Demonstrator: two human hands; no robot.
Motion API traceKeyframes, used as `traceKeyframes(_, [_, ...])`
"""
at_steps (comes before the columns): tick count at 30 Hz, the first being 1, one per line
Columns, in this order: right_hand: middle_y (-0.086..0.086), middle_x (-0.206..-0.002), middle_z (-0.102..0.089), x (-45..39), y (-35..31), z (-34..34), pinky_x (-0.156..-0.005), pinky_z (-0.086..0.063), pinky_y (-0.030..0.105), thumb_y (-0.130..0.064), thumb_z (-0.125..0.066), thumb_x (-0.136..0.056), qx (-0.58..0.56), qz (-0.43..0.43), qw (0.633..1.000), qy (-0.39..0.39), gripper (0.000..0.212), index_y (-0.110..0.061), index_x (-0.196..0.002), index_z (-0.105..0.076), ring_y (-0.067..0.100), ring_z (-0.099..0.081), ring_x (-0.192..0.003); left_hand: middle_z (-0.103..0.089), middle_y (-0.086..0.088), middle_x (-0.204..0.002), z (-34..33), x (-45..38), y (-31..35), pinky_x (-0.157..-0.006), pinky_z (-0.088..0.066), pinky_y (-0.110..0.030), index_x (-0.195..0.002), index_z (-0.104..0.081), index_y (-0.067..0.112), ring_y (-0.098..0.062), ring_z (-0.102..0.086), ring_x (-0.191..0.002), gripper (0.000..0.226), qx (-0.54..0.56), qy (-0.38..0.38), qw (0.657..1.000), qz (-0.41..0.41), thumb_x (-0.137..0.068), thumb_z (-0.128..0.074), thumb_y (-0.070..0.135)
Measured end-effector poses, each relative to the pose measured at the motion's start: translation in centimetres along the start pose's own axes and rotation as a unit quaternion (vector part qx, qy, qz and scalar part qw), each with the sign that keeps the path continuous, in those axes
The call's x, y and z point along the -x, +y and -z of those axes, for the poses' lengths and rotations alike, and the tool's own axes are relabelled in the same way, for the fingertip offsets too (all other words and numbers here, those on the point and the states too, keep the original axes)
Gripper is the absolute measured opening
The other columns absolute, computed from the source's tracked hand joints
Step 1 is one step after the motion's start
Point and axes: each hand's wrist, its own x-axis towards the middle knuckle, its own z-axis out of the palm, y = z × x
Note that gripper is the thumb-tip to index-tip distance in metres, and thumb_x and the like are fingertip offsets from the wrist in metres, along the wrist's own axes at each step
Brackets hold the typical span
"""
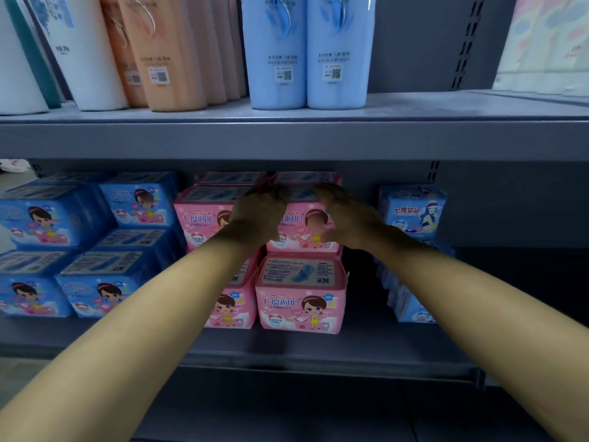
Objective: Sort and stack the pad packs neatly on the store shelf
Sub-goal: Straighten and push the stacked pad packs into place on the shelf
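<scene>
Pink upper pack (302,228) sits clamped between left hand (259,212) and right hand (345,215) grip.

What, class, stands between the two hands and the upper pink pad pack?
Nothing visible: the left hand and right hand already rest on the upper pink plastic pad pack.

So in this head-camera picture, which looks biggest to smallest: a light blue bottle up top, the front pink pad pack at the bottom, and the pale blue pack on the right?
1. Light blue bottle, cut off at the top, nearer
2. Front pink pad pack
3. Pale blue pack, set further back, so its true size is unsure
</scene>
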Motion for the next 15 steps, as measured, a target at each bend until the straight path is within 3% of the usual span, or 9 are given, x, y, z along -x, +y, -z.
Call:
traceKeyframes(5, [0.005,-0.157,-0.021,0.2,0.2,-0.4,-0.113,-0.024,0.032,-0.021,-0.078,-0.075,-0.003,-0.002,1.000,0.013,0.094,-0.014,-0.149,-0.019,0.020,-0.019,-0.144,-0.058,-0.011,-0.127,-0.2,0.3,0.2,-0.091,-0.051,-0.041,-0.136,-0.037,0.009,-0.031,-0.059,-0.115,0.072,0.018,-0.004,1.000,0.004,-0.078,-0.077,0.026])
traceKeyframes(7, [0.006,-0.157,-0.020,0.3,0.1,-0.5,-0.114,-0.021,0.033,-0.020,-0.077,-0.075,-0.001,-0.002,1.000,0.021,0.095,-0.013,-0.149,-0.019,0.022,-0.017,-0.144,-0.053,-0.013,-0.134,-0.1,0.5,0.4,-0.098,-0.046,-0.041,-0.141,-0.032,0.008,-0.033,-0.052,-0.123,0.068,0.009,0.011,1.000,0.009,-0.085,-0.069,0.017])
traceKeyframes(11, [0.006,-0.160,-0.004,0.8,0.4,-0.2,-0.118,-0.014,0.043,-0.025,-0.077,-0.075,0.038,0.015,0.999,0.010,0.108,-0.014,-0.152,-0.002,0.022,-0.003,-0.147,-0.020,-0.017,-0.157,0.3,0.8,0.8,-0.118,-0.010,-0.037,-0.152,-0.005,0.003,-0.033,-0.015,-0.146,0.074,0.026,0.037,0.999,0.012,-0.092,-0.048,0.003])
traceKeyframes(13, [0.005,-0.160,0.000,1.3,0.6,0.1,-0.118,-0.013,0.046,-0.031,-0.076,-0.075,0.037,0.015,0.999,0.020,0.111,-0.015,-0.152,0.002,0.020,0.000,-0.147,-0.007,-0.014,-0.160,0.6,0.9,1.2,-0.116,0.005,-0.035,-0.151,0.006,0.004,-0.029,-0.002,-0.148,0.086,0.047,0.033,0.998,0.012,-0.089,-0.053,0.006])
traceKeyframes(15, [0.006,-0.160,-0.003,2.2,0.9,0.5,-0.118,-0.014,0.045,-0.032,-0.075,-0.074,0.014,0.014,0.999,0.047,0.109,-0.014,-0.152,-0.001,0.020,-0.002,-0.147,0.000,-0.013,-0.160,1.4,0.9,2.0,-0.116,0.007,-0.039,-0.151,0.007,0.004,-0.028,0.005,-0.148,0.093,0.059,0.020,0.998,0.016,-0.087,-0.059,0.014])
